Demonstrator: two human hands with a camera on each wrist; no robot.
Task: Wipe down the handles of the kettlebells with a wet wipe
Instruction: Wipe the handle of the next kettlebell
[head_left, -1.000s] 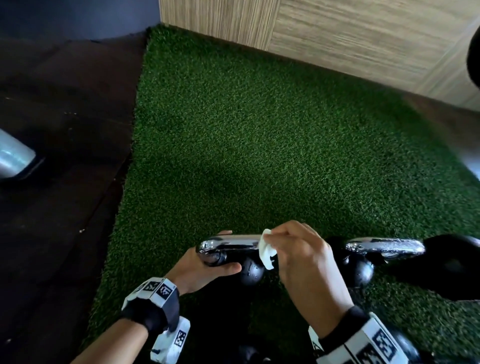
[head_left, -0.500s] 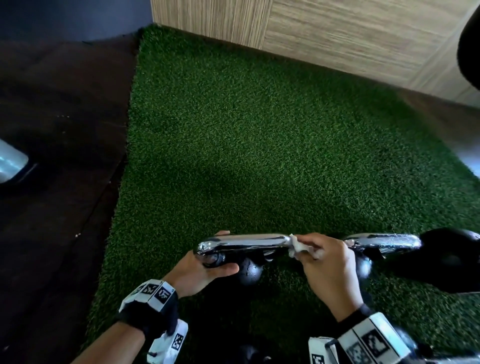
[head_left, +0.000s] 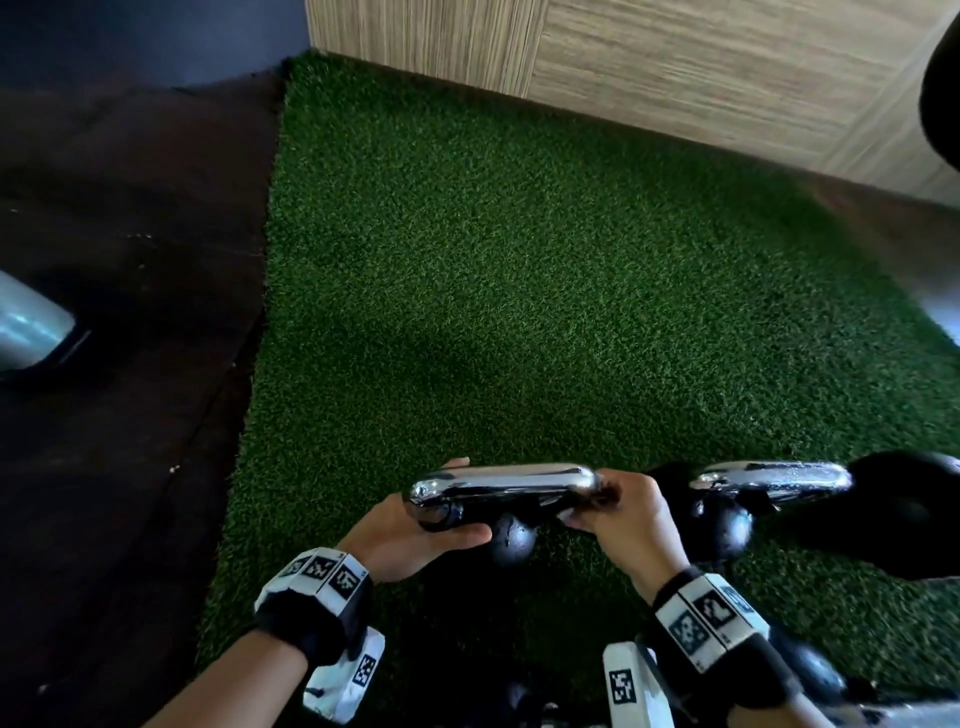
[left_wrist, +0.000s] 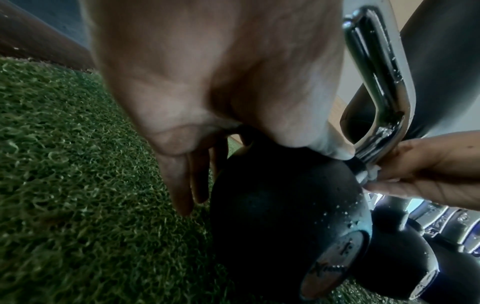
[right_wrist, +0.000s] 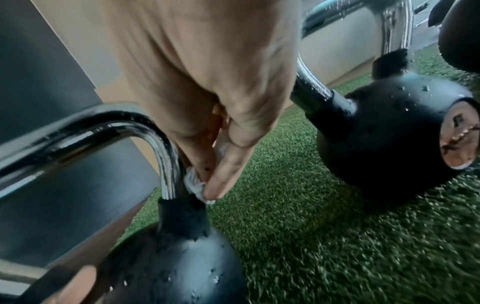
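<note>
A black kettlebell (head_left: 511, 540) with a chrome handle (head_left: 504, 486) stands on the green turf. My left hand (head_left: 447, 519) holds the handle's left end, thumb in front and fingers behind. My right hand (head_left: 613, 512) is at the handle's right bend. In the right wrist view its fingers (right_wrist: 223, 181) pinch a crumpled white wet wipe (right_wrist: 194, 183) against the handle's right post (right_wrist: 168, 164), just above the black collar. The wipe (left_wrist: 372, 174) also peeks out in the left wrist view. A second kettlebell (head_left: 719, 530), its chrome handle (head_left: 774, 478) wet with drops, stands just right.
The turf mat (head_left: 519, 286) stretches ahead to a wood-panel wall (head_left: 675, 62). Dark flooring (head_left: 130, 364) lies left, with a grey object (head_left: 26, 327) at the edge. A larger black kettlebell (head_left: 909, 519) sits far right, and another black one (head_left: 810, 670) by my right wrist.
My right hand has slid the wipe from the middle of the handle to its right end and down the right post. The left hand has kept its hold.
</note>
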